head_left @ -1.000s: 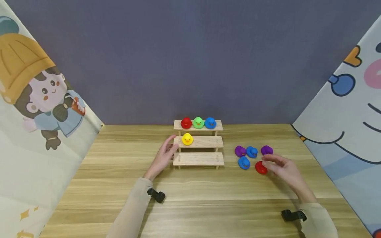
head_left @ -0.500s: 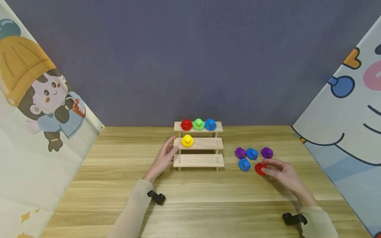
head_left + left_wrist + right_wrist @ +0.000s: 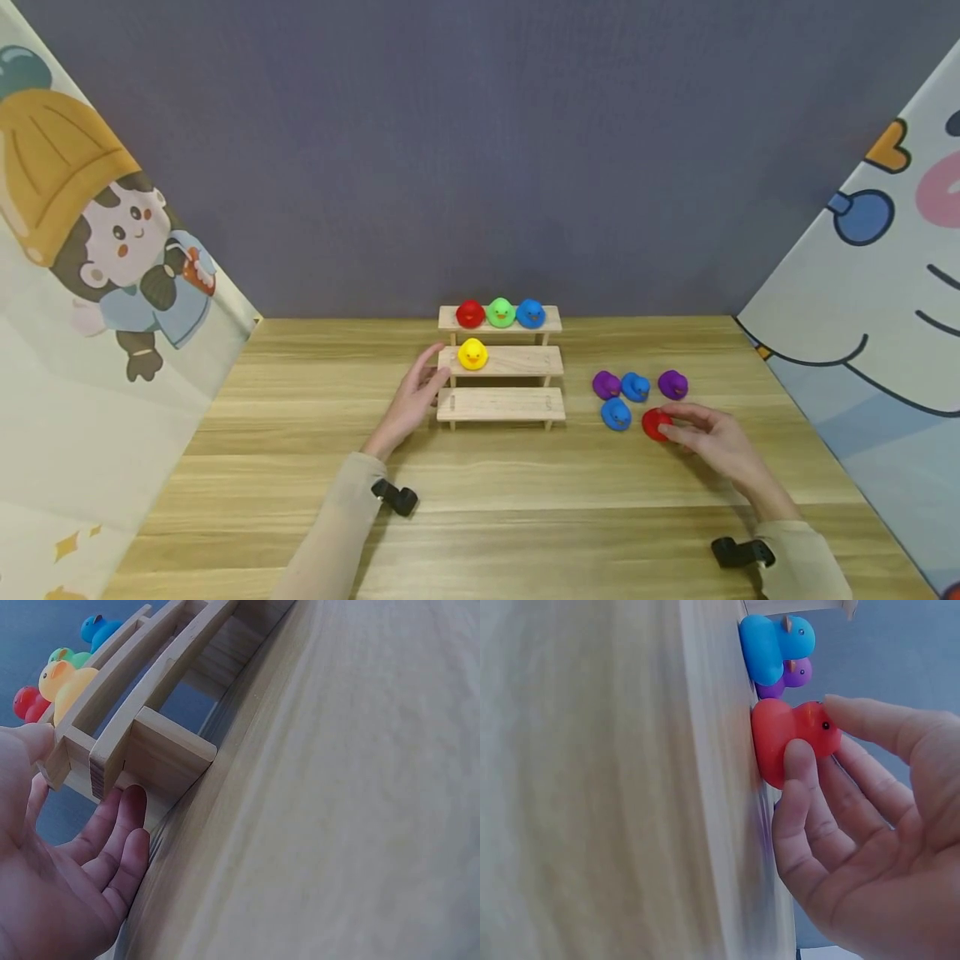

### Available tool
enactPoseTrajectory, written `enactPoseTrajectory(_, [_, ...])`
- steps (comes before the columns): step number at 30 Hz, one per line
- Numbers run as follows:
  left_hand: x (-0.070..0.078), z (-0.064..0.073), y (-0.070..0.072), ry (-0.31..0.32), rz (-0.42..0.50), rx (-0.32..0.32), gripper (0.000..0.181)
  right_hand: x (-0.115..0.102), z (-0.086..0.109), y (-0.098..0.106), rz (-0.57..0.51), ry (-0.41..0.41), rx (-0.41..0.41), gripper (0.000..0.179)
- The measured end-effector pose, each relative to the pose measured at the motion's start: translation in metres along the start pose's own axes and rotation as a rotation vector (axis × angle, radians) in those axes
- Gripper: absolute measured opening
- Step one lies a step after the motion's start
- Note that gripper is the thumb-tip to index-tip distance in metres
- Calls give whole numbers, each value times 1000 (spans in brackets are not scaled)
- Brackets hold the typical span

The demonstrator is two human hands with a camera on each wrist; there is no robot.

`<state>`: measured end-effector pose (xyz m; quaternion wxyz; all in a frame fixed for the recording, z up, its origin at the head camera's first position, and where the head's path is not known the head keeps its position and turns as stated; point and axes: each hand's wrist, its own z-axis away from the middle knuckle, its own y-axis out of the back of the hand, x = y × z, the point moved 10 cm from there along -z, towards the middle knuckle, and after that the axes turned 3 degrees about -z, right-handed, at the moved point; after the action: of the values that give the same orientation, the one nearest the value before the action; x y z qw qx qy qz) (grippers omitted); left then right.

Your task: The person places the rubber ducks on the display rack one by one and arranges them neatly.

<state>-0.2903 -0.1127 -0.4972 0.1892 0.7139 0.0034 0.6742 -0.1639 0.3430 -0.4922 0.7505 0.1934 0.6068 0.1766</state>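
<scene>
My right hand (image 3: 716,437) holds a red rubber duck (image 3: 776,739) at the right of the table, with fingertips against its head and side. The duck sits low at the tabletop in the right wrist view. My left hand (image 3: 408,400) rests at the left end of a three-tier wooden stand (image 3: 517,404), thumb by the middle tier and the other fingers loosely extended beside the lower tier. A yellow duck (image 3: 472,355) stands on the middle tier's left part. Along the top tier are a red duck (image 3: 470,314), a green duck (image 3: 501,312) and a blue duck (image 3: 531,313).
Left of the held duck lie two blue ducks, one nearer (image 3: 617,414) and one farther (image 3: 636,387), beside a purple duck (image 3: 607,385). Another purple duck (image 3: 673,384) lies just behind my right hand. A dark grey panel (image 3: 495,167) borders the wooden table (image 3: 510,525) at the back.
My right fingers have closed in around the red duck on the table. The left hand stays at the stand's end; the view has shifted very slightly.
</scene>
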Motion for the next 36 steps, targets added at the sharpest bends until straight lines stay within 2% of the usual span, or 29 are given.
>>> enactPoseTrajectory(16, [3, 1, 1, -10, 10, 1, 57, -4, -4, 4, -5, 3, 12, 59])
enactPoseTrajectory(22, [2, 0, 0, -5, 12, -3, 58, -17, -5, 9, -24, 22, 22, 58])
enactPoseTrajectory(28, [3, 0, -1, -2, 15, -4, 58, -33, -7, 13, 24, 40, 33, 60])
enactPoseTrajectory(36, [3, 0, 0, -1, 13, -5, 58, -58, -11, 4, 46, 74, 51, 58])
